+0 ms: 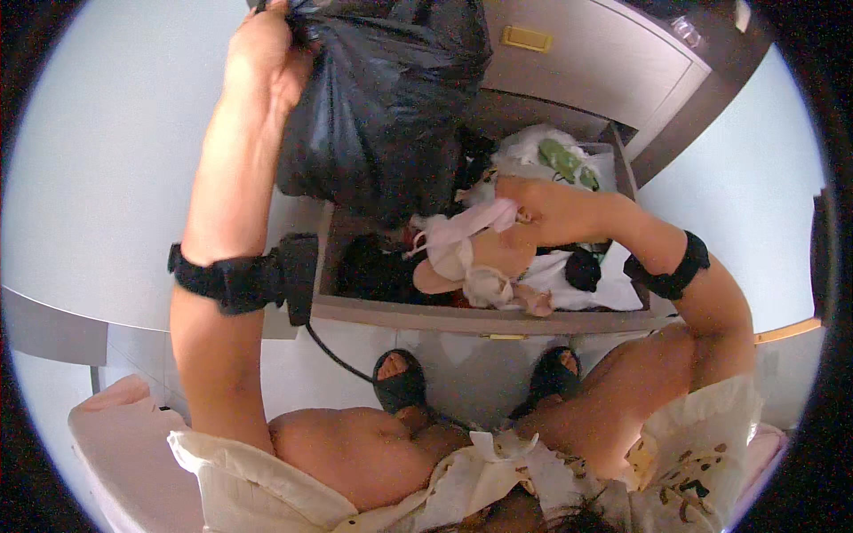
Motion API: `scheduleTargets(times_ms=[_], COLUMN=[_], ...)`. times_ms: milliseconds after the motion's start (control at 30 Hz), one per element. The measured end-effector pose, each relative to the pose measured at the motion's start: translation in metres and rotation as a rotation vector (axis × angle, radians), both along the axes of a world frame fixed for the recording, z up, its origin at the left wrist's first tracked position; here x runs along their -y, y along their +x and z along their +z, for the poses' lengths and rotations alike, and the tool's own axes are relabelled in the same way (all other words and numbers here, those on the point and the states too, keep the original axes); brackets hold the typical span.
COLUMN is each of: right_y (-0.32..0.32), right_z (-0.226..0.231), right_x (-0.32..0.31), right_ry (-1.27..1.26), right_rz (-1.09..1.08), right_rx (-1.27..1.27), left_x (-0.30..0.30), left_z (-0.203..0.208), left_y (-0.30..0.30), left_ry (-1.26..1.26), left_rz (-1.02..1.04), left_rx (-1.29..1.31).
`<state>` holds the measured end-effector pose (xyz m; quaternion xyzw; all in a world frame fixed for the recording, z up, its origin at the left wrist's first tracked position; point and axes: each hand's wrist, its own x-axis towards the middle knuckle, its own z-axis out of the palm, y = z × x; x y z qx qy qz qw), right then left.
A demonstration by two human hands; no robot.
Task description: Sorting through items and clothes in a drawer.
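My left hand (265,55) is raised at the upper left, its fingers closed on the top of a black plastic bag (382,107). The bag hangs over the left part of a pulled-out drawer (569,315). Above the middle of that drawer, my right hand (524,209) grips a pale pink and beige bra (480,226) with thin straps. Some of its fingers are hidden by the fabric. Below the hand lie a white cloth (613,280), a small black bundle (583,268) and dark clothes (378,271).
A clear plastic bag with a green item (558,160) lies at the drawer's back right. Above is a closed drawer front with a gold handle (527,38). My feet in black slippers (400,377) are just in front. A pink padded seat (133,444) stands at the lower left.
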<state>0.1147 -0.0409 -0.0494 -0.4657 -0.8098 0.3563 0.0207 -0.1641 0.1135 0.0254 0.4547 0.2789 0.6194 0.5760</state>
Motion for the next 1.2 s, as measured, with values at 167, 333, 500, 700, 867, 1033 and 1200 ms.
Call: scheduleTargets(times_ms=[167,333,500,700,867,1033,1200], right_y=[0.061,0.087,0.092,0.091,0.092,0.101,0.118], right_z=[0.008,0.019,0.039,0.056,0.070,0.080,0.075], right_x=[0.007,0.013,0.021,0.028,0.028,0.029,0.027], right_ry=[0.098,0.204,0.057,0.006,0.036,0.154,0.325], right_rz=[-0.173,-0.389,-0.566,-0.559,-0.489,-0.599,-0.617], right_rx=[-0.244,-0.651,-0.851,-0.986,-0.944,-1.008,-0.875], left_x=[-0.002,-0.054,-0.019,0.088,0.101,0.092,0.086], left_z=[-0.042,-0.138,-0.132,-0.046,-0.057,-0.051,-0.053], left_y=[0.085,0.086,0.093,0.171,0.190,0.170,0.170], left_ry=[-0.022,-0.243,-0.056,0.548,0.577,0.398,0.398], left_rz=[0.252,0.136,0.290,-0.319,-0.498,-0.406,-0.323], left_rx=[0.007,-0.224,-1.194,-0.831,-0.763,-0.623,-0.565])
